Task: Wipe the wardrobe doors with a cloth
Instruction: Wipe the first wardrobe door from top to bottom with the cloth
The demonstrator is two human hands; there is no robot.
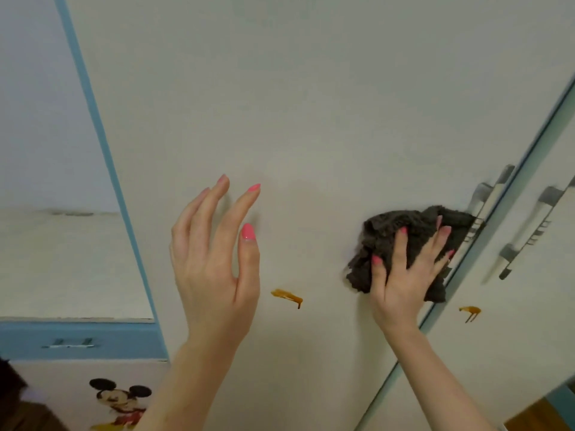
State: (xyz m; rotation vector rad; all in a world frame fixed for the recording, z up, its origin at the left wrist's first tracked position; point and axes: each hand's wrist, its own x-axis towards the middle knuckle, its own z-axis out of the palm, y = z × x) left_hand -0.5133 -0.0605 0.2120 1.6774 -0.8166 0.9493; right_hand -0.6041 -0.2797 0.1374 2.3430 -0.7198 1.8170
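Note:
A cream wardrobe door (311,104) fills most of the view, and a second door (513,306) adjoins it on the right. My right hand (404,275) presses a crumpled dark grey cloth (404,231) flat against the left door, just beside its metal handle (488,197). Its fingers are spread over the cloth. My left hand (214,256) is raised in front of the door with relaxed, straight fingers and holds nothing. An orange-brown smear (287,296) marks the left door between my hands. Another smear (469,312) marks the right door.
The right door has its own metal handle (529,231). A blue frame strip (102,157) edges the wardrobe on the left. Beside it stands a low unit with a blue drawer (77,340) and a cartoon mouse picture (121,402).

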